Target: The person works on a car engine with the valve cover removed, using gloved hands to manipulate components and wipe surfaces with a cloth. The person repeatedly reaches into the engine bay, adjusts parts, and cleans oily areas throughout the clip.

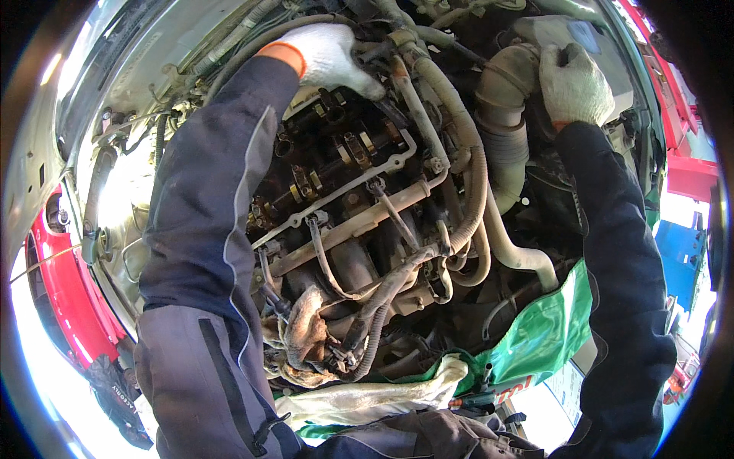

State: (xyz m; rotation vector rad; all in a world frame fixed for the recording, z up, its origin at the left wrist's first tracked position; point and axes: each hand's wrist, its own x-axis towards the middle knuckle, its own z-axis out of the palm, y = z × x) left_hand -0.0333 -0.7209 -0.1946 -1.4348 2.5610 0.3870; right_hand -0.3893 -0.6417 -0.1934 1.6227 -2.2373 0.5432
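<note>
My left hand (332, 57), in a white knit glove with an orange cuff, reaches to the far end of an opened engine (348, 164). Its thumb side points down toward the hoses, while most of its fingers are hidden. Beyond the ribbed intake duct (505, 115), my right hand (575, 86) is closed in a matching glove. Whatever lies inside its fingers does not show. A grey plastic housing (615, 84) sits right beside that hand. Camshafts (336, 164) are exposed in the engine, with a metal fuel rail (359, 222) running alongside.
Hoses (474, 180) and wiring cross the engine bay. A stained rag (306, 329) lies at the near left of the engine. A green cover sheet (547, 325) and a white cloth (382, 390) drape the near edge. Red car bodywork (73, 283) stands at the left.
</note>
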